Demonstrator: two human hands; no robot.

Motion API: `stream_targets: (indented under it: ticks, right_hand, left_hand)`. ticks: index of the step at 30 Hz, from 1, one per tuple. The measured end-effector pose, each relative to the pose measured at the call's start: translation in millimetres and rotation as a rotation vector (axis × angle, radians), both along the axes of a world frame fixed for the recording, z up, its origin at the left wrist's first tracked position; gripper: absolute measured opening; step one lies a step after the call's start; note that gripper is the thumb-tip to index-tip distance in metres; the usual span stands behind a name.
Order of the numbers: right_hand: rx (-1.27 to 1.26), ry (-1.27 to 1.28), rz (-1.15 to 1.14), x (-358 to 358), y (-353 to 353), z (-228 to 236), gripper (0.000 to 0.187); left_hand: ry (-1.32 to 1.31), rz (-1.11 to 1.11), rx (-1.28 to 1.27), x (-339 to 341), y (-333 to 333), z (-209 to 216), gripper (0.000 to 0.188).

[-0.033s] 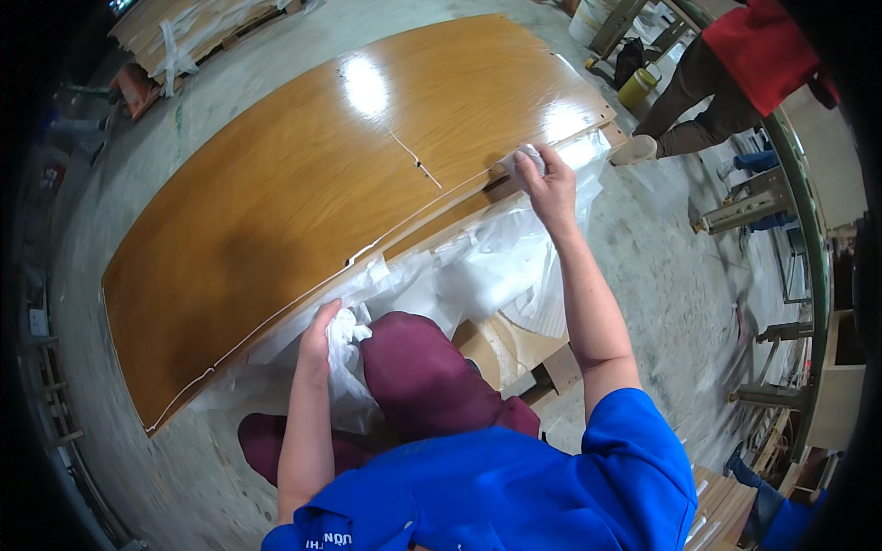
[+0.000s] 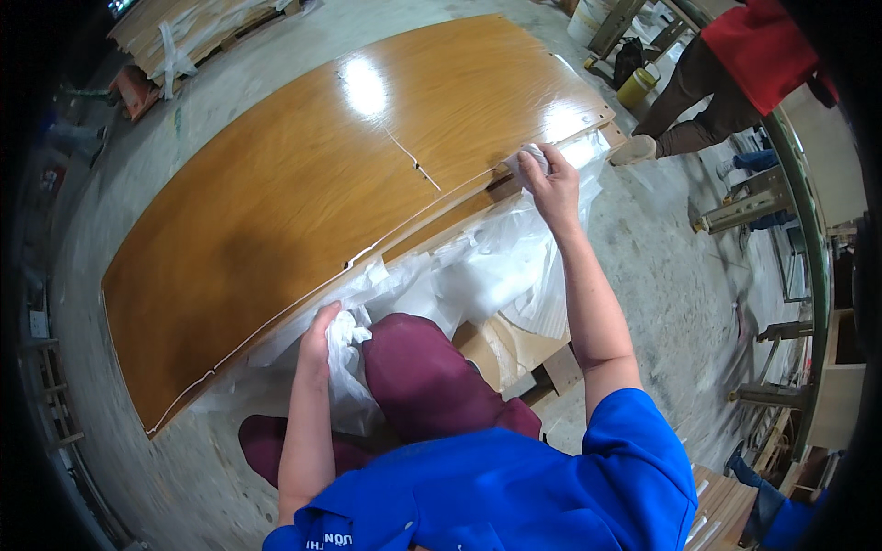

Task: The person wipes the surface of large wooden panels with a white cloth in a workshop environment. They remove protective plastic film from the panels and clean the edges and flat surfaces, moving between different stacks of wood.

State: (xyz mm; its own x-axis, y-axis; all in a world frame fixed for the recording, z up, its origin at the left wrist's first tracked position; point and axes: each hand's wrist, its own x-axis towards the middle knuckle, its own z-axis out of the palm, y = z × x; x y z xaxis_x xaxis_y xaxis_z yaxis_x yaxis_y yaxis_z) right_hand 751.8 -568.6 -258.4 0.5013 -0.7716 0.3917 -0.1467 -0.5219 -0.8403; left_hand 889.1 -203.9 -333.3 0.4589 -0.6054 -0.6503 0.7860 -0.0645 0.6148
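Observation:
A large, glossy brown wooden panel (image 2: 276, 202) with a curved far edge lies in front of me. My right hand (image 2: 557, 195) is closed on a folded white cloth (image 2: 531, 167), held against the panel's near edge towards its right end. My left hand (image 2: 315, 347) grips a crumpled white bundle (image 2: 346, 331), cloth or thin wrapping, just below the same edge. A thin white cord-like line (image 2: 276, 314) runs along that edge, and a short one (image 2: 413, 158) crosses the surface. Translucent white wrapping sheet (image 2: 478, 271) hangs below the panel.
My knee (image 2: 413, 363) is close to the panel's near side. Beneath the wrapping are cardboard and wood pieces (image 2: 510, 349). A person in a red top (image 2: 763, 55) stands at the far right, near a yellow container (image 2: 637, 87) and a long workbench (image 2: 804, 275). Stacked boards (image 2: 197, 32) lie far left.
My right hand and its cloth have shifted very slightly to the right along the edge. My left hand has stayed practically still.

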Motion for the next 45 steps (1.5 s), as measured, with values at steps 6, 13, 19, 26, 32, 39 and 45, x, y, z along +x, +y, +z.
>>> stream_targets:
  ticks: [6, 13, 19, 26, 32, 39, 45]
  right_hand:
    - [-0.04, 0.073, -0.003, -5, -14, 1, 0.022]
    - [0.008, 0.109, -0.001, -10, -24, 4, 0.024]
    - [-0.021, 0.103, 0.001, -14, -44, 9, 0.022]
    - [-0.04, 0.071, -0.079, -21, -89, 12, 0.022]
    - [-0.075, 0.027, -0.213, -35, -145, -2, 0.026]
    - [-0.1, 0.032, -0.354, -51, -215, -3, 0.028]
    - [-0.048, 0.088, -0.366, -61, -243, -2, 0.028]
  left_hand:
    - [-0.234, -0.099, 0.045, -14, -8, 2, 0.027]
    - [-1.745, -0.529, -0.174, -52, -101, 55, 0.006]
    - [-2.182, -0.697, -0.411, -66, -226, 74, 0.01]
    - [-2.337, -0.908, -0.462, -53, -315, 43, 0.003]
    - [-2.375, -1.126, -0.393, -54, -332, 39, 0.007]
    - [-2.278, -1.159, -0.363, -53, -333, 45, 0.013]
    - [-2.247, -1.185, -0.375, -52, -337, 49, 0.016]
